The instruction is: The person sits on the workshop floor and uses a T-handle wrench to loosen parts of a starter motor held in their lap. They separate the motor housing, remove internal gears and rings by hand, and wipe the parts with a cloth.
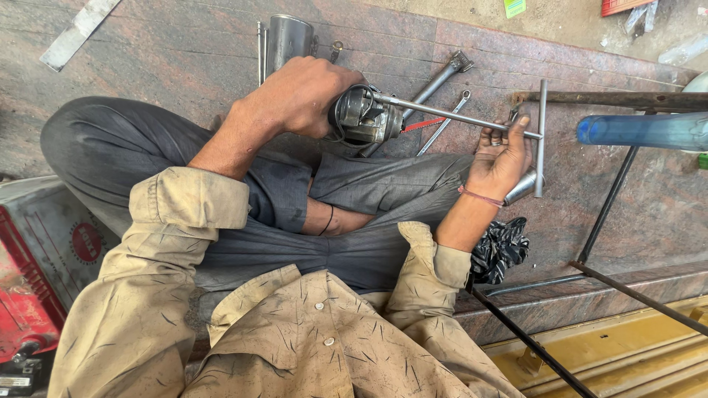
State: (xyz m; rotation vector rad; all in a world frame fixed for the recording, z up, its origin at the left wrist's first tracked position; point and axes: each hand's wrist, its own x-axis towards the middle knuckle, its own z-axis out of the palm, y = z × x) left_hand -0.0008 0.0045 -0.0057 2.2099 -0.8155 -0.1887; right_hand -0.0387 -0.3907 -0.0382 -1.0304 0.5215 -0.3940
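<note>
Head view: person sits cross-legged on a reddish stone floor (184,44), grey trousers, tan work shirt.

Left hand (302,96) wrapped tight around a grimy metal engine part (363,116), holding it above the knee. A T-handle wrench (472,121) is seated in the part; its shaft runs out toward the right hand (500,156). That hand is palm-up, fingers curled loosely around the shaft just short of the crossbar (542,136), which stands roughly vertical in frame.

On the floor behind the part: metal cylinder (287,40), socket spanner (439,81), ring spanner (445,121), all near each other. Black crumpled rag (500,247) lies beside the right forearm. Blue tube (641,130) juts in from the right edge. Red machine (29,295) at lower left. Dark steel rods (612,199) cross the lower right.
</note>
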